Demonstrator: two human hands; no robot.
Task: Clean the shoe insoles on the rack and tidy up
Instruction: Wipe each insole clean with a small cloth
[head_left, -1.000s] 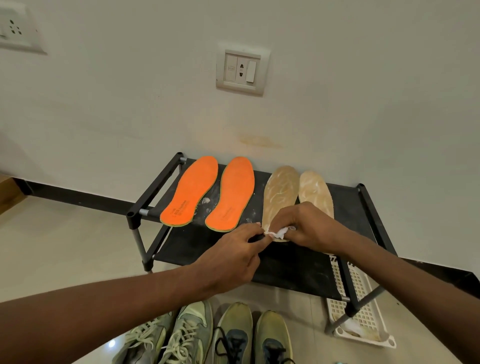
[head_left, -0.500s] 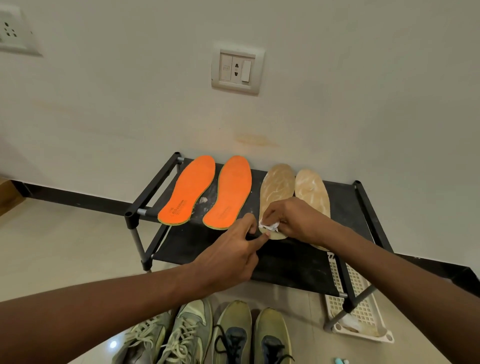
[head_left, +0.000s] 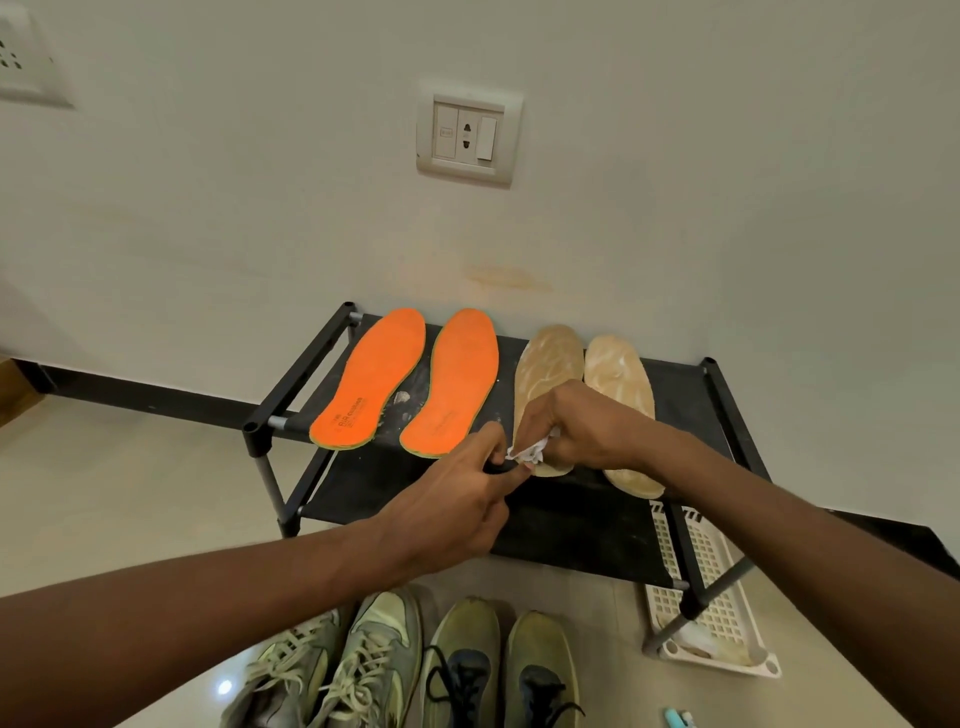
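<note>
A black shoe rack (head_left: 582, 525) against the wall carries two orange insoles (head_left: 373, 379) (head_left: 453, 380) on the left and two tan insoles (head_left: 545, 366) (head_left: 618, 376) on the right. My right hand (head_left: 582, 423) grips a crumpled white tissue (head_left: 531, 451) and holds it on the heel half of the left tan insole. My left hand (head_left: 457, 506) rests on the rack beside that heel, its thumb and forefinger at the insole's edge just below the tissue; whether they pinch it I cannot tell. White specks lie between the orange insoles.
Two pairs of sneakers, grey-green (head_left: 332, 670) and olive (head_left: 498, 665), stand on the floor below the rack's front. A white perforated plastic tray (head_left: 711, 597) lies under the rack's right end. A wall socket (head_left: 467, 137) is above. A small blue object (head_left: 678, 719) lies at the lower right.
My right hand has slid the tissue a little up along the left tan insole from its heel. My left hand stays at the heel edge. The camera view shifted slightly.
</note>
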